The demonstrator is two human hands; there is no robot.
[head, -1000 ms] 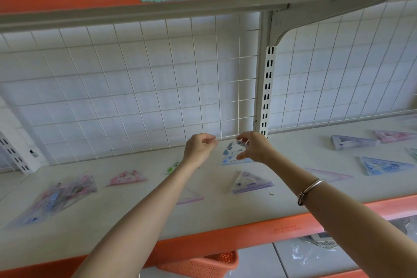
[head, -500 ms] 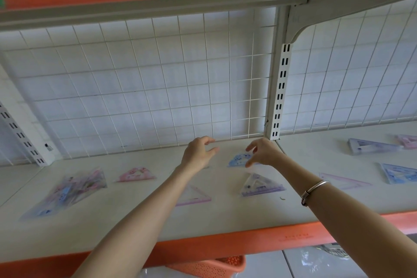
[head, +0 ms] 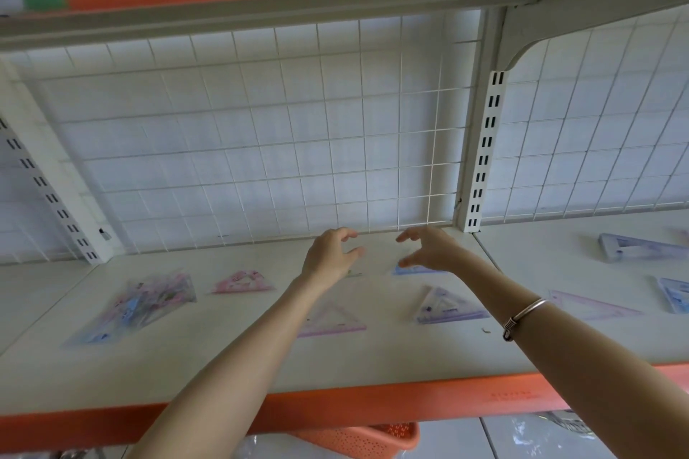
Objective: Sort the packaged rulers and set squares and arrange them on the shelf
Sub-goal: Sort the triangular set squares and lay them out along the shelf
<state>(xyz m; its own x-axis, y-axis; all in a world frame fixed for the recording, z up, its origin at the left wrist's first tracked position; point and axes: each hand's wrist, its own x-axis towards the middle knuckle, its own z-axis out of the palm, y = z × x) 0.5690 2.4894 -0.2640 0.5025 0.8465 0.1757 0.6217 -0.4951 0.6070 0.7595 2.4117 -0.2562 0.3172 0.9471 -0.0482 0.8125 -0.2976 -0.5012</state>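
Both my hands hover above the back of the white shelf (head: 223, 365), empty, with relaxed spread fingers. My left hand (head: 330, 253) is just left of my right hand (head: 428, 248). A blue packaged set square (head: 415, 269) lies flat under my right hand's fingers. A green-edged pack (head: 354, 274) peeks out beside my left wrist. A purple packaged set square (head: 447, 306) lies nearer the front, a pink-edged clear one (head: 332, 320) beside my left forearm, a pink one (head: 242, 281) further left. A pile of several packs (head: 145, 304) sits at the left.
A wire grid panel (head: 261, 145) backs the shelf, with a slotted upright (head: 484, 149) to the right of my hands. More packaged set squares (head: 641, 248) lie on the right shelf section. An orange basket (head: 365, 436) stands below the orange shelf edge (head: 410, 406).
A second ago both hands pinched the blue pack upright. They let go of it, it now lies flat on the shelf, and the hands have opened and lifted slightly.
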